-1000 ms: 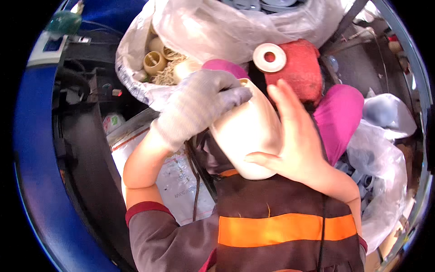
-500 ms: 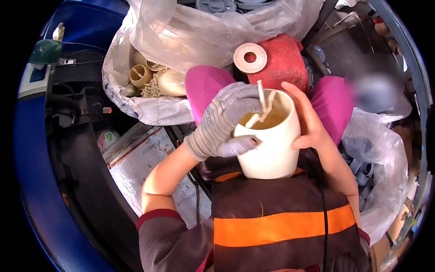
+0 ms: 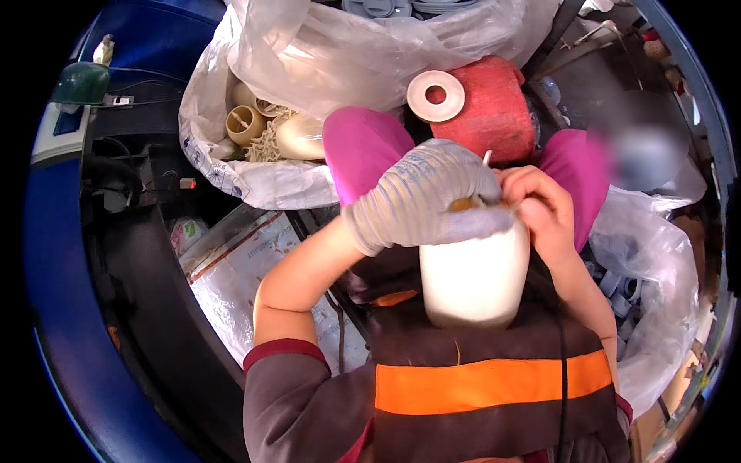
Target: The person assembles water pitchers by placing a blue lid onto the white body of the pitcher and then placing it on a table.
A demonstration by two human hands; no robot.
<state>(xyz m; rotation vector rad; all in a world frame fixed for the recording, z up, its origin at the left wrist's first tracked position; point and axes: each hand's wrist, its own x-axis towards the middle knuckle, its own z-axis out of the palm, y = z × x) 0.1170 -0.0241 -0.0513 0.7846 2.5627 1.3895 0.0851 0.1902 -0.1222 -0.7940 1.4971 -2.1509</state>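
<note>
A cream plastic pot (image 3: 475,285) stands upright in my lap, against the dark apron. My left hand (image 3: 428,197), in a grey striped knit glove, lies across its mouth. The thumb presses along the near rim while the other fingers curl over the opening. At the right side of the rim my bare right hand (image 3: 544,212) has its fingers drawn together in a pinch, touching the glove's fingertips. What it pinches is hidden. Between the hands the tip of a thin cream plastic strip (image 3: 487,157) sticks up. Most of the pot's mouth is covered.
Beyond my knees, a white sack (image 3: 262,185) holds cream plastic parts and curled shavings. A red cylinder (image 3: 498,108) with a cream ring (image 3: 436,96) stands between my knees. At the right, a clear bag (image 3: 656,270) holds grey parts. Black machinery (image 3: 147,309) is at the left.
The right hand has left the pot's side and closed at its rim. The gloved left hand has moved right across the mouth. The pot sits slightly lower and further right.
</note>
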